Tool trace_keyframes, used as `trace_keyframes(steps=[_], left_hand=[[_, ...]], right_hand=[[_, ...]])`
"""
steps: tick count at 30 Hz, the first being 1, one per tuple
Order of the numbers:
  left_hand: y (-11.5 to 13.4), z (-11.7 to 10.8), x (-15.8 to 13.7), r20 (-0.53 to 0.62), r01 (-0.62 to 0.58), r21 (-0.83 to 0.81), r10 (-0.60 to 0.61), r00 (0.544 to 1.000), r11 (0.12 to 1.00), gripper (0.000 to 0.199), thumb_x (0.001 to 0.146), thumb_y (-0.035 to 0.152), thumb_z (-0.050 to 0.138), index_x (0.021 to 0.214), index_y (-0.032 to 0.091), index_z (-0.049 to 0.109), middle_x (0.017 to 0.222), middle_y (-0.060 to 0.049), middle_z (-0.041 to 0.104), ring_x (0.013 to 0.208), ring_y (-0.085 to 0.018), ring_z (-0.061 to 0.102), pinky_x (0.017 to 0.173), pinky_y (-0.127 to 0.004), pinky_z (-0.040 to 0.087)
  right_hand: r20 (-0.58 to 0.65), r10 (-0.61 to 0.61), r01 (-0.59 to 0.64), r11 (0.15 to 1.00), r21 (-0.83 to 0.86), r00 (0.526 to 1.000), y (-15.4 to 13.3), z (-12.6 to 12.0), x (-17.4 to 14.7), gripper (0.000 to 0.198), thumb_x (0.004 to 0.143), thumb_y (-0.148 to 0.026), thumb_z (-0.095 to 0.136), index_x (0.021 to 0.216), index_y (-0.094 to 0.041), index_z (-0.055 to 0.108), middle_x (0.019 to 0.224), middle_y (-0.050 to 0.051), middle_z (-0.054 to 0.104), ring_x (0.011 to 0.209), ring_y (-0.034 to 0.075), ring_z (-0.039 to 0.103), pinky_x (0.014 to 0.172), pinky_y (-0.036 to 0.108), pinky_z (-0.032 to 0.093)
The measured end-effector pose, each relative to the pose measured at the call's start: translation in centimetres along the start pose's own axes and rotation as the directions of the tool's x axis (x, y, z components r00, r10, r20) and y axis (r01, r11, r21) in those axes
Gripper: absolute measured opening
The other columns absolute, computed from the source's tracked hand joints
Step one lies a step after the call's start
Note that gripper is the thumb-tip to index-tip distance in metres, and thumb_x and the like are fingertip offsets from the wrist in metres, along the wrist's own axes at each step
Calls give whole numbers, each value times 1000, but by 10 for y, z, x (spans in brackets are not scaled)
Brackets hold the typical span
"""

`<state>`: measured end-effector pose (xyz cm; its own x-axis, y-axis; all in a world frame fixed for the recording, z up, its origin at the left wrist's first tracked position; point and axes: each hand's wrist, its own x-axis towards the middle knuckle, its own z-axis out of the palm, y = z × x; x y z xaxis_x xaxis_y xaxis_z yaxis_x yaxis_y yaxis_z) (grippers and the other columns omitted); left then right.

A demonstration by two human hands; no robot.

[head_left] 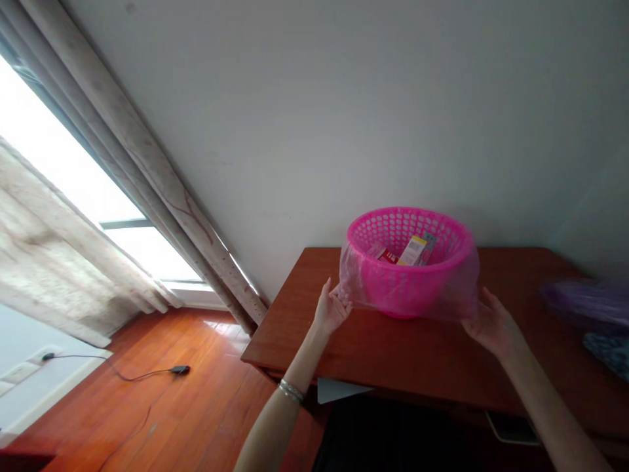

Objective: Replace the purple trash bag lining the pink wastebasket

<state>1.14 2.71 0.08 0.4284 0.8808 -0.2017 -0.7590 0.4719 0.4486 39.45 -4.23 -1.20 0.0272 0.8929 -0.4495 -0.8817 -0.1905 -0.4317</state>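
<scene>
A pink plastic basket (pixel 407 288) with a perforated wall stands on the brown wooden table. Inside it lie several small boxes, among them a white and yellow box (pixel 413 251) and a red one (pixel 388 256). Thin clear plastic film (pixel 354 278) hangs across the front and sides of the basket, below its rim. My left hand (pixel 332 309) grips the film's left edge, thumb pointing up. At the right edge, my right hand (pixel 493 326) also holds the film, its fingertips partly hidden. Neither hand touches the basket itself.
The brown table (pixel 295 314) stands against a grey wall. Shiny purple plastic (pixel 590 303) and a patterned cloth (pixel 609 351) lie at its right. A long curtain (pixel 147 157) hangs at the left. A cable with a black adapter (pixel 180 370) crosses the wooden floor.
</scene>
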Motion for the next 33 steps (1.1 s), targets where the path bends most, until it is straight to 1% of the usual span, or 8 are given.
trace_keyframes(steps=[4,8,11,17,21,25,28,33], left_hand=[[-2,13,-15,93,14,-7,-13,996,1000,35,98,34,42,93,13,69,80,-7,76,71,-17,72,69,-28,55],[-9,27,-27,162,37,3,-37,986,999,34,91,36,47,99,13,71,95,-12,76,89,-24,72,82,-38,53],[-17,36,-34,207,17,-5,-16,978,1000,36,87,39,50,102,14,70,98,-12,76,96,-27,70,89,-42,50],[-29,55,-39,276,-67,115,33,961,991,57,80,57,50,121,20,63,131,-15,62,130,-35,50,100,-49,42],[-32,70,-40,314,-115,150,63,947,982,68,76,63,51,129,21,57,147,-15,48,143,-37,32,103,-52,39],[-28,90,-41,343,-178,124,126,931,976,66,79,62,50,130,20,56,149,-13,46,144,-34,31,102,-47,43],[-19,108,-37,308,-256,102,214,927,961,57,87,56,45,126,17,59,145,-13,51,142,-31,37,100,-40,47],[8,130,-14,97,-314,81,307,947,946,25,96,28,46,109,16,64,121,-9,69,126,-22,57,91,-30,54]], right_hand=[[-1,-10,10,998,-68,1000,0,8,-11,18,83,-17,52,91,-17,68,83,9,71,62,15,67,45,17,51],[-9,2,-2,998,-67,1000,4,18,-25,8,79,-27,61,78,-21,67,85,8,72,86,26,71,67,39,61],[0,-27,27,999,-44,1000,7,28,-36,12,78,-31,60,81,-23,67,76,5,70,81,26,71,73,45,61],[68,-66,61,996,66,996,6,54,-54,29,85,-20,47,109,-15,63,89,8,72,73,16,71,66,27,63],[92,-68,52,984,172,993,3,76,-62,27,91,-18,42,106,-12,63,83,9,71,73,12,71,62,14,59],[16,-109,101,959,264,994,0,99,-64,23,95,-15,42,100,-15,65,81,4,71,73,8,70,62,6,56],[-6,-189,185,955,233,982,-5,111,-60,21,96,-13,43,96,-15,65,78,0,71,69,7,69,60,8,57],[45,-365,358,926,116,930,-22,116,-51,15,93,-10,48,91,-13,62,78,0,70,65,8,68,54,12,57]])
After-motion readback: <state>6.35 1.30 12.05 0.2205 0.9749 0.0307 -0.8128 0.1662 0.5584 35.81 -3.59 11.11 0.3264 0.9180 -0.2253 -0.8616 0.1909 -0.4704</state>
